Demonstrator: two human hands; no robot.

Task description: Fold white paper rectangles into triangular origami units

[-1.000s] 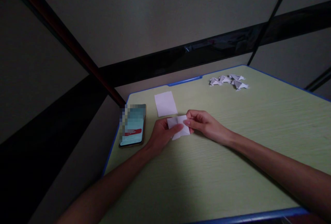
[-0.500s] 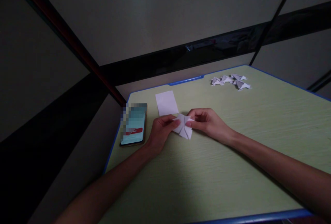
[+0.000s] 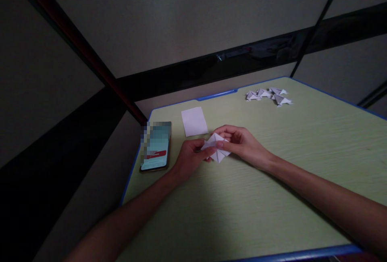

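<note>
A small white paper [image 3: 218, 150], partly folded into pointed flaps, is held between both hands just above the pale green table [image 3: 242, 197]. My left hand [image 3: 190, 158] pinches its left side, fingers curled. My right hand [image 3: 242, 143] pinches its right side with thumb and fingers closed. A flat white paper sheet [image 3: 194, 121] lies just behind the hands.
A phone [image 3: 156, 146] with a lit screen lies near the table's left edge. Several folded white paper figures [image 3: 267, 94] sit in a cluster at the far right. The table has a blue rim [image 3: 216, 93]; dark bars and a wall rise behind.
The paper went from a flat rectangular piece to a shape with pointed triangular flaps. Both hands kept hold and shifted slightly around it.
</note>
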